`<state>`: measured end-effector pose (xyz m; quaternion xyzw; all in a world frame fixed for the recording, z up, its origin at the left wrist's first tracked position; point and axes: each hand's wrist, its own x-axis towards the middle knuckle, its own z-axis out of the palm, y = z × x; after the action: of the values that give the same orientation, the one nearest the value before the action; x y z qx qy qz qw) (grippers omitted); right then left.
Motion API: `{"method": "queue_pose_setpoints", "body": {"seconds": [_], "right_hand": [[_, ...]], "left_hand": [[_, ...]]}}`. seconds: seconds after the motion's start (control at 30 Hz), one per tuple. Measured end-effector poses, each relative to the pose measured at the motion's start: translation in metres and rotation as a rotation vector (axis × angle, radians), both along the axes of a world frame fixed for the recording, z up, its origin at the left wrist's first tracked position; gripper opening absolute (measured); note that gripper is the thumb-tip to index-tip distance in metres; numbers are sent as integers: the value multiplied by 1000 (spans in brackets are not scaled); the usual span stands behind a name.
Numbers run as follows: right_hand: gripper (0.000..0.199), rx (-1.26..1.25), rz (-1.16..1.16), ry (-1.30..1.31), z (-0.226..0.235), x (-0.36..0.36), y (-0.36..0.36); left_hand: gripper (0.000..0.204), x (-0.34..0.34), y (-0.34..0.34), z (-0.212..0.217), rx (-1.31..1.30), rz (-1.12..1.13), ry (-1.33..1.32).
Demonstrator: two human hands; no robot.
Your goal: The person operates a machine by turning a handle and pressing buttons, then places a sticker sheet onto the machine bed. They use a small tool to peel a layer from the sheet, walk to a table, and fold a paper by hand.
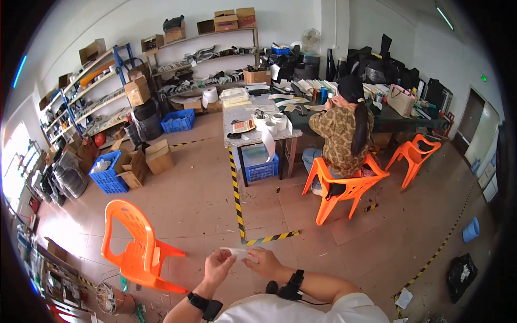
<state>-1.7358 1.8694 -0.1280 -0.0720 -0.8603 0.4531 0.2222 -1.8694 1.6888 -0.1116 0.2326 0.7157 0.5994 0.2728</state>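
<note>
Low in the middle of the head view, my left hand and my right hand meet in front of my chest. Both pinch a small white strip of paper or label, one hand at each end. Each wrist wears a black band. An empty orange plastic chair stands on the floor just left of my hands.
A person sits on an orange chair at a cluttered table with white tape rolls. Another orange chair stands at right. Yellow-black floor tape, blue crates, cardboard boxes and shelving surround the tiled floor.
</note>
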Motion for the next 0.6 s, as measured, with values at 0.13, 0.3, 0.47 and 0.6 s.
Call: {"method": "queue_pose_setpoints", "body": {"seconds": [0.13, 0.3, 0.47, 0.6], "right_hand": [[38, 82, 3, 111, 18, -47, 57], [35, 152, -35, 117, 19, -101, 113], [37, 227, -95, 118, 23, -170, 172], [39, 161, -155, 116, 26, -236, 216]], "left_hand": [[19, -49, 60, 15, 33, 40, -249], [17, -102, 128, 31, 142, 75, -449], [16, -175, 192, 23, 230, -10, -478], [16, -248, 242, 11, 329, -110, -355]]}}
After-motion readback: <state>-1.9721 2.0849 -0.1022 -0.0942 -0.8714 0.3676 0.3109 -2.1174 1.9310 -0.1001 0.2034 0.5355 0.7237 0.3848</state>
